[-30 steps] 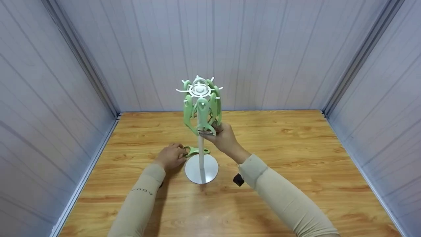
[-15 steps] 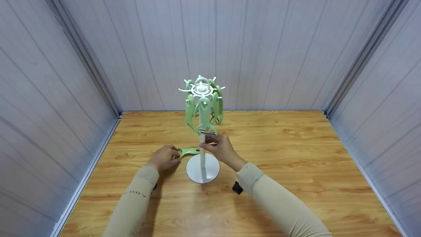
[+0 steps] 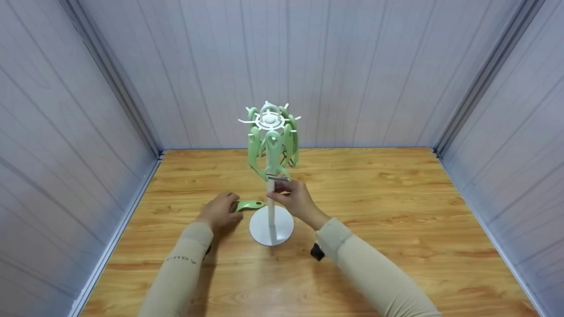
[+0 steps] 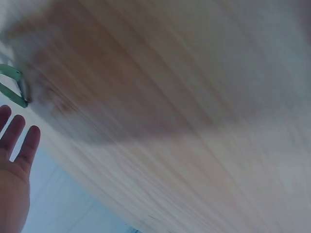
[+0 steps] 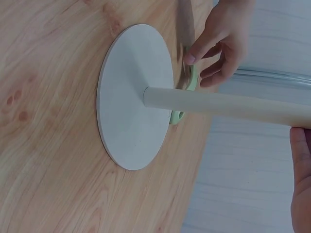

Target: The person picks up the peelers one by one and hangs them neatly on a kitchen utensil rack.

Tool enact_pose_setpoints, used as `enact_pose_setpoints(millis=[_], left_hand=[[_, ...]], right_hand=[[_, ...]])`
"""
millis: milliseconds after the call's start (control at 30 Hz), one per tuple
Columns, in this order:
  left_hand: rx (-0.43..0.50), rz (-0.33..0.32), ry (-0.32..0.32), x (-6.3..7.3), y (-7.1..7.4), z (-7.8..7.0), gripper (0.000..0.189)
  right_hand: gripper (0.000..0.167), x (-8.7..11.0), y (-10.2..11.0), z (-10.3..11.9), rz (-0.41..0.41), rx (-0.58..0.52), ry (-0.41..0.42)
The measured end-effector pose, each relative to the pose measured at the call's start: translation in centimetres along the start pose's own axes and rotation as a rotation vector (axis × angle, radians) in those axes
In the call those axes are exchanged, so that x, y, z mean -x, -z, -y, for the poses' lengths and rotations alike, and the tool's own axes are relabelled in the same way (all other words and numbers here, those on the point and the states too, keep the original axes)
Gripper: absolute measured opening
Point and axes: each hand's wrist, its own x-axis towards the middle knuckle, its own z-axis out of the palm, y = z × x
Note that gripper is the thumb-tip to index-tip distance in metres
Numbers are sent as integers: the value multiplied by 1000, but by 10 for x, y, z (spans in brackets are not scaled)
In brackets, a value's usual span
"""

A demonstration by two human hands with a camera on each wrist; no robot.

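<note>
A white stand rises from a round base, with hooks fanning out at its top. Several green peelers hang there, the front peeler with its metal blade downward. My right hand holds the pole just under that blade, thumb and fingers at the pole. Left of the base, another green peeler lies on the table, its handle toward the stand. My left hand is over its head end, hiding it in the head view. In the left wrist view the fingers look straight, apart from the peeler.
The stand is on a wood-grain table. Pale panelled walls enclose the table at the back and both sides. A small black object shows beside the right cuff.
My right hand has come down from the hanging peelers to the pole. The lying peeler has shifted left, along with my left hand. The stand appears almost unmoved.
</note>
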Motion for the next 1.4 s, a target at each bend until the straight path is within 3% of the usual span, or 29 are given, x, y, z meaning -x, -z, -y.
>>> enact_pose_setpoints(millis=[233, 433, 700, 967, 1067, 1400], left_hand=[[-38, 45, -36, -8, 2, -9, 45], [-50, 13, -66, -8, 1, -7, 32], [-35, -54, -59, -2, 2, -2, 28], [91, -122, 33, 12, 20, -5, 33], [142, -156, 29, 16, 29, -8, 29], [226, -367, -52, 27, 60, -18, 32]], right_hand=[[23, -1, -2, 0, 0, -1, 27], [21, -1, -3, 1, -8, 6, 24], [19, -1, -2, -1, -12, 18, 50], [26, -1, 0, -3, 3, 34, 66], [23, -1, 0, -4, 3, 46, 71], [25, 2, 0, -4, 8, 49, 51]])
